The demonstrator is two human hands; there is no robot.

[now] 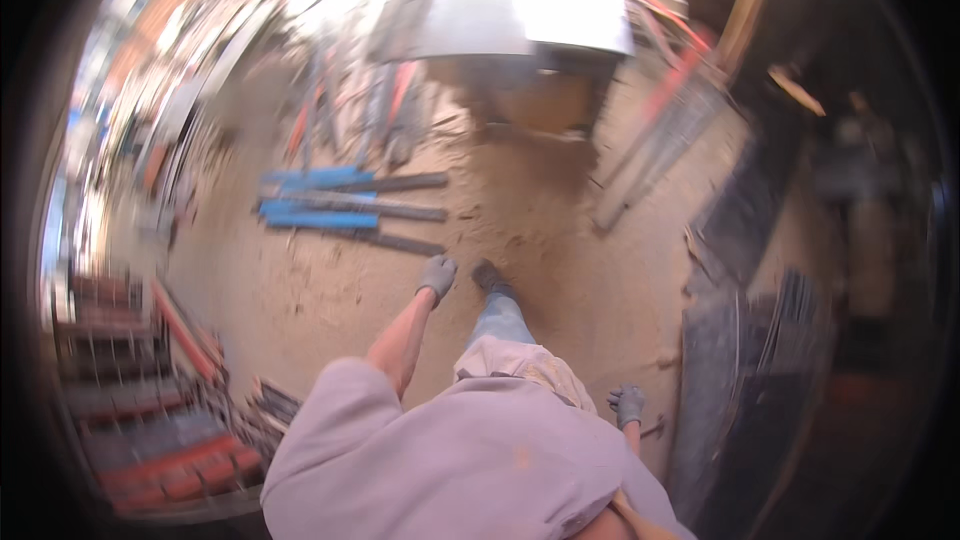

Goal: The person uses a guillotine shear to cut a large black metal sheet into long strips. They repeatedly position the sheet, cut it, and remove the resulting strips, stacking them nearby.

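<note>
I am swinging my gloved left hand [437, 275] and right hand [629, 404], fingers loosely curled and gripping nothing, over the sandy floor [330, 290] near flat blue bars [320, 220].

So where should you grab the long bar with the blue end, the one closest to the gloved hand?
Probably the dark bare end of the nearest bar, since that end lies closest to the left hand. Come down from above and wrap the fingers across its width: it lies flat on the sandy ground, long and thin, with open space on its near side. The other bars lie just beyond it.
</note>
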